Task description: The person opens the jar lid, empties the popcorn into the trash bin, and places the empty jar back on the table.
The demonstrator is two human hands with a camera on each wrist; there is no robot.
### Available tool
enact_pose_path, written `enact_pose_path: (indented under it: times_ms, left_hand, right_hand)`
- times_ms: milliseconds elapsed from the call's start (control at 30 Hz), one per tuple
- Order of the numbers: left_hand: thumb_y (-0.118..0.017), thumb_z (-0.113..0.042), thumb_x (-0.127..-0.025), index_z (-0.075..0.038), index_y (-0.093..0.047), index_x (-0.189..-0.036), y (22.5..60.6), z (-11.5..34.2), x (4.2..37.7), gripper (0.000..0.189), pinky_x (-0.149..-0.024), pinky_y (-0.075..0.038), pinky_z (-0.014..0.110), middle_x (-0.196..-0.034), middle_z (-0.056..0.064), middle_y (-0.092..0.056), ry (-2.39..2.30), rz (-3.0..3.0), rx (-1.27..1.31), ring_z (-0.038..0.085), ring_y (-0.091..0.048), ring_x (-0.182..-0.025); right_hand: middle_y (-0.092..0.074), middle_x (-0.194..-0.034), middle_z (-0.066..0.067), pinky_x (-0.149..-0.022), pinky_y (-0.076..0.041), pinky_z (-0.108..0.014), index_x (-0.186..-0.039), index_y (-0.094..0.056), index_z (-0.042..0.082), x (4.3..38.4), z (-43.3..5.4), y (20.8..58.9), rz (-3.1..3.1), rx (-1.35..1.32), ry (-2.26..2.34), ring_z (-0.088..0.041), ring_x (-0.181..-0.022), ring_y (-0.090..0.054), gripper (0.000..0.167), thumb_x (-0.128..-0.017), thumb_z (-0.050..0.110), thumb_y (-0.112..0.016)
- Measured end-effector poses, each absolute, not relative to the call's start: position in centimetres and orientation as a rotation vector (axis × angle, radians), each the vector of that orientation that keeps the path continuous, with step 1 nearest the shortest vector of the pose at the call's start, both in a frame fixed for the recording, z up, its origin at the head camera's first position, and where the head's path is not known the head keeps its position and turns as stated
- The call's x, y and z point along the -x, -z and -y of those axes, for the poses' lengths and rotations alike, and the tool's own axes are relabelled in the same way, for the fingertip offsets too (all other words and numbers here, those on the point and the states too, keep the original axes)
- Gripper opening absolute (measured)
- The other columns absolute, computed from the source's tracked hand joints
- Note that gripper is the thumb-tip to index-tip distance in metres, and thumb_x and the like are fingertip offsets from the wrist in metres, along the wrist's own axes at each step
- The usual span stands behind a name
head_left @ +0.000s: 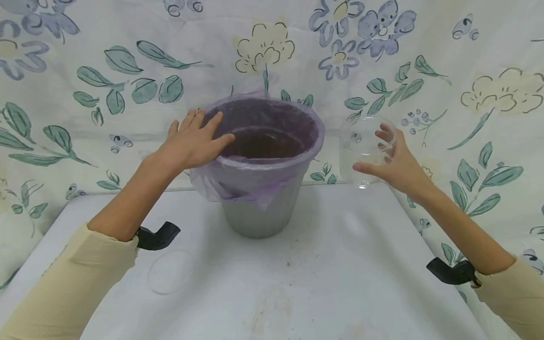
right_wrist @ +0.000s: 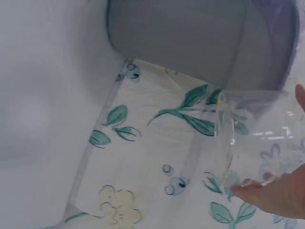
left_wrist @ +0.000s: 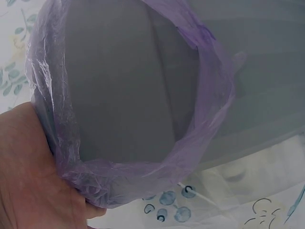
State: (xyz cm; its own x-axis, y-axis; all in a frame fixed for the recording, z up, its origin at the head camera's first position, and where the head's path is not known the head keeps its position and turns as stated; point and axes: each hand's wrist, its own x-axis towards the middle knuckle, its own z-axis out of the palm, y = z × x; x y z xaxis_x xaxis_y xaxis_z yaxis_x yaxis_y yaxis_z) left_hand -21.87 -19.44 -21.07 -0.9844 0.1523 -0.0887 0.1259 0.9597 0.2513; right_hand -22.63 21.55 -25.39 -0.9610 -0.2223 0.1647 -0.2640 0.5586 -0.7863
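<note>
A grey bin (head_left: 259, 217) stands on the table, lined with a thin purple plastic bag (head_left: 255, 182) folded over its rim. My left hand (head_left: 191, 141) rests at the bin's left rim with its fingers spread; in the left wrist view the same hand (left_wrist: 38, 176) touches the bag's edge. To the right of the bin, my right hand (head_left: 397, 163) holds a clear plastic container (head_left: 361, 146) in the air, thumb on the near side and fingers on the far side. The right wrist view shows the see-through container (right_wrist: 257, 138) tilted sideways near the bin.
A clear round lid (head_left: 172, 272) lies flat on the white table (head_left: 340, 283), near the left forearm. Small brown crumbs and smudges (head_left: 289, 264) mark the tabletop. A flower-patterned cloth (head_left: 204, 56) hangs behind and beside the table.
</note>
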Motion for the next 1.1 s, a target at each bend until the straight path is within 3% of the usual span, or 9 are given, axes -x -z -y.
enact_pose_path:
  times_ms: [333,733,1100]
  left_hand:
    - [-0.028,-0.058,-0.103,-0.006,-0.003,-0.160,21.0,19.4,21.9,0.081,-0.111,0.013,0.064,-0.160,0.031,0.010,-0.372,-3.003,-0.216,0.044,0.018,-0.146]
    - [-0.028,-0.057,-0.104,-0.006,-0.002,-0.160,21.1,19.5,21.8,0.080,-0.111,0.013,0.064,-0.160,0.030,0.011,-0.372,-2.995,-0.219,0.043,0.019,-0.146]
    - [-0.028,-0.058,-0.103,-0.006,-0.003,-0.160,21.1,19.4,21.9,0.081,-0.111,0.014,0.064,-0.160,0.030,0.011,-0.374,-2.996,-0.218,0.043,0.019,-0.146]
  right_hand:
    - [-0.019,-0.164,-0.013,-0.107,-0.028,-0.068,-0.159,-0.003,0.018,20.4,-23.1,29.7,2.854,-0.414,-1.329,-0.043,-0.144,-0.023,0.110,-0.084,0.031,-0.082]
    - [-0.025,-0.160,-0.020,-0.100,-0.035,-0.063,-0.159,-0.008,0.011,18.4,-24.8,35.3,2.808,-0.404,-1.398,-0.044,-0.133,-0.037,0.107,-0.083,0.025,-0.083]
    - [-0.017,-0.161,-0.024,-0.106,-0.025,-0.070,-0.158,-0.004,0.007,17.1,-26.1,39.9,2.870,-0.324,-1.493,-0.049,-0.142,-0.025,0.112,-0.082,0.024,-0.084]
